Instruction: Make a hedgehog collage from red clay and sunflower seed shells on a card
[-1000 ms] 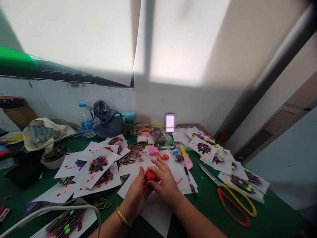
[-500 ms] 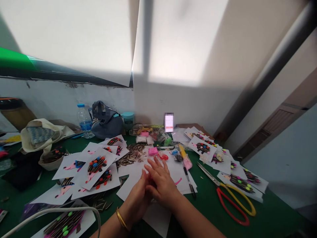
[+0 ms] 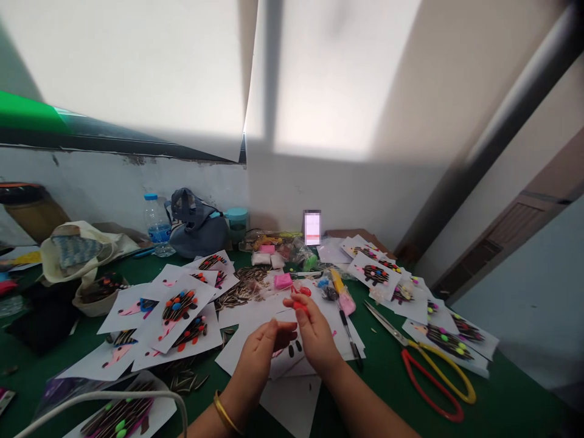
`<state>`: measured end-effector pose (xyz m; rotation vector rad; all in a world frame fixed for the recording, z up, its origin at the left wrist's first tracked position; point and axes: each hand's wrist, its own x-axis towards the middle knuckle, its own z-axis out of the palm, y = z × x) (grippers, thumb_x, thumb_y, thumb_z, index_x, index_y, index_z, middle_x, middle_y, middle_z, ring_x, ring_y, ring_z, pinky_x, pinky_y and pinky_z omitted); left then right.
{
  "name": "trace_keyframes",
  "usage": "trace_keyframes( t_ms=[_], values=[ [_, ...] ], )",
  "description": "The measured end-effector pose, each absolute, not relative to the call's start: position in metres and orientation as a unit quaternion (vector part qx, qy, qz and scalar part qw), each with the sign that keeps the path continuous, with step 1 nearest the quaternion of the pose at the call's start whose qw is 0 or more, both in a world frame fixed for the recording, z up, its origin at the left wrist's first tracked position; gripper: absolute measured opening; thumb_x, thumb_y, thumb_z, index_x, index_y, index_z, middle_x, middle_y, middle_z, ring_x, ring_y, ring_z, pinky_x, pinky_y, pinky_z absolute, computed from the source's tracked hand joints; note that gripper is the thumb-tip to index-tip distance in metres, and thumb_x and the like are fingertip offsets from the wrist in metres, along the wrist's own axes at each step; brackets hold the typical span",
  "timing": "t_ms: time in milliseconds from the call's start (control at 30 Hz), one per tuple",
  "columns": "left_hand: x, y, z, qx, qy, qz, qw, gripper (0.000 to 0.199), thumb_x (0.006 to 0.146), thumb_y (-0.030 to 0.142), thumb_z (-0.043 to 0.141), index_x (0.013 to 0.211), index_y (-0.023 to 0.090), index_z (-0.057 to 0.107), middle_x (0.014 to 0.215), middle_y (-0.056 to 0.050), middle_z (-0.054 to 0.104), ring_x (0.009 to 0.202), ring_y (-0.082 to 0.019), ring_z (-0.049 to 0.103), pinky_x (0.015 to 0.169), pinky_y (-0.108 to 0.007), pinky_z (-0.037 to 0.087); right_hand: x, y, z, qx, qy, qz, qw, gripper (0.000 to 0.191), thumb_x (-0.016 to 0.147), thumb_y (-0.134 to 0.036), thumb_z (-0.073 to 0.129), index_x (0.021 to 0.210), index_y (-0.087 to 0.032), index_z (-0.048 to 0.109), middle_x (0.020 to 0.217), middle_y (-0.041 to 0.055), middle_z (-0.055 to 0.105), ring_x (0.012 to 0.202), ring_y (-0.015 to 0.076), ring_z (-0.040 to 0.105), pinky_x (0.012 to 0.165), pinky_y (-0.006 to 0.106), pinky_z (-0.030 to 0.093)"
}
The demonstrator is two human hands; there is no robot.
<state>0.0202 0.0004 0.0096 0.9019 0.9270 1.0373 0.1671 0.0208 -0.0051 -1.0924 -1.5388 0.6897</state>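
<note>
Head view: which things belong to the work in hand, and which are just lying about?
Likely part of the work:
red material by the right hand
paper sheets
seeds
seed-covered pictures
scissors
pen

Probably just lying about:
water bottle
blue-grey bag
lidded container
cream bag

Smooth gold-coloured bangle (image 3: 222, 412) around the left wrist (image 3: 241, 389), forearms (image 3: 362, 398) bare

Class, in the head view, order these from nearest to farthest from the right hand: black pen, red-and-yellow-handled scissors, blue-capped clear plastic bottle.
1. Black pen, just right.
2. Scissors, farther right.
3. Bottle, back left.
</note>
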Motion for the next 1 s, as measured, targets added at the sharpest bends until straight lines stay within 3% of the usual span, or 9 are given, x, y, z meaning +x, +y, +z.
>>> trace_keyframes(
  t_ms=[100, 200, 333, 467, 633, 767, 867, 933, 1000],
  values=[
    [0.019, 0.000, 0.014, 0.329, 0.382, 0.506, 0.699, 0.051, 0.084, 0.060, 0.055, 0.110, 0.019, 0.070, 0.123, -0.014, 0.066, 0.117, -0.029, 0.059, 0.105, -0.043, 0.040, 0.168, 0.023, -0.006, -0.480, -0.648, 0.239, 0.540, 0.036, 0.098, -0.031, 0.041, 0.131, -0.023, 0.053, 0.131, 0.0110, 0.060, 0.125, 0.0235, 0.054, 0.106, 0.045, 0.043],
    [0.019, 0.005, 0.016, 0.221, 0.286, 0.502, 0.786, 0.063, 0.084, 0.069, 0.044, 0.123, 0.023, 0.063, 0.136, -0.013, 0.059, 0.130, -0.028, 0.049, 0.110, -0.043, 0.035, 0.157, 0.010, -0.001, -0.406, -0.788, 0.181, 0.425, 0.053, 0.090, -0.031, 0.055, 0.141, -0.024, 0.045, 0.147, 0.0100, 0.045, 0.140, 0.0280, 0.034, 0.116, 0.053, 0.026],
    [0.026, 0.011, 0.006, 0.140, 0.269, 0.502, 0.810, 0.076, 0.080, 0.079, 0.034, 0.119, 0.023, 0.066, 0.135, -0.011, 0.059, 0.139, -0.029, 0.037, 0.111, -0.044, 0.033, 0.134, -0.012, 0.010, -0.276, -0.882, 0.169, 0.343, 0.079, 0.087, -0.052, 0.058, 0.152, -0.022, 0.026, 0.154, 0.0096, 0.035, 0.144, 0.0303, 0.025, 0.119, 0.052, 0.018],
    [0.040, -0.001, 0.002, 0.168, 0.272, 0.506, 0.801, 0.066, 0.079, 0.076, 0.041, 0.129, 0.036, 0.058, 0.135, -0.004, 0.060, 0.140, -0.031, 0.036, 0.111, -0.049, 0.031, 0.135, -0.006, 0.009, -0.269, -0.874, 0.126, 0.384, 0.074, 0.090, -0.065, 0.044, 0.152, -0.029, 0.025, 0.153, 0.0058, 0.036, 0.144, 0.0321, 0.025, 0.119, 0.056, 0.011],
    [0.029, -0.007, 0.020, 0.223, 0.188, 0.418, 0.860, 0.063, 0.087, 0.066, 0.043, 0.131, 0.024, 0.058, 0.140, -0.011, 0.056, 0.137, -0.031, 0.040, 0.112, -0.048, 0.030, 0.158, 0.014, 0.003, -0.412, -0.824, 0.079, 0.381, 0.062, 0.095, -0.057, 0.039, 0.150, -0.031, 0.030, 0.157, 0.0061, 0.028, 0.146, 0.0357, 0.017, 0.116, 0.063, 0.001],
    [0.026, 0.003, 0.012, 0.202, 0.228, 0.480, 0.823, 0.071, 0.081, 0.074, 0.039, 0.128, 0.026, 0.061, 0.139, -0.009, 0.056, 0.142, -0.033, 0.032, 0.115, -0.050, 0.024, 0.146, 0.000, 0.007, -0.324, -0.873, 0.111, 0.347, 0.078, 0.089, -0.066, 0.043, 0.153, -0.028, 0.020, 0.157, 0.0069, 0.028, 0.145, 0.0349, 0.018, 0.118, 0.060, 0.007],
    [0.035, -0.001, 0.001, 0.196, 0.249, 0.588, 0.745, 0.065, 0.078, 0.074, 0.048, 0.136, 0.044, 0.049, 0.147, 0.006, 0.049, 0.148, -0.027, 0.014, 0.118, -0.045, 0.017, 0.133, -0.009, 0.010, -0.272, -0.892, 0.115, 0.342, 0.081, 0.087, -0.073, 0.039, 0.153, -0.030, 0.019, 0.156, 0.0047, 0.031, 0.146, 0.0321, 0.018, 0.119, 0.056, 0.007],
    [0.039, -0.007, 0.000, 0.218, 0.234, 0.569, 0.758, 0.064, 0.080, 0.067, 0.053, 0.140, 0.046, 0.043, 0.149, 0.008, 0.045, 0.148, -0.028, 0.014, 0.118, -0.045, 0.018, 0.135, -0.005, 0.009, -0.288, -0.884, 0.089, 0.357, 0.076, 0.089, -0.073, 0.032, 0.152, -0.031, 0.021, 0.155, 0.0040, 0.033, 0.146, 0.0311, 0.018, 0.118, 0.057, 0.003],
    [0.038, -0.011, 0.006, 0.229, 0.214, 0.502, 0.806, 0.059, 0.086, 0.057, 0.054, 0.141, 0.037, 0.045, 0.148, -0.001, 0.047, 0.145, -0.031, 0.025, 0.115, -0.048, 0.023, 0.144, 0.004, 0.005, -0.343, -0.862, 0.052, 0.369, 0.073, 0.092, -0.070, 0.024, 0.152, -0.029, 0.022, 0.156, 0.0058, 0.031, 0.146, 0.0314, 0.017, 0.117, 0.061, 0.002]
  ],
)
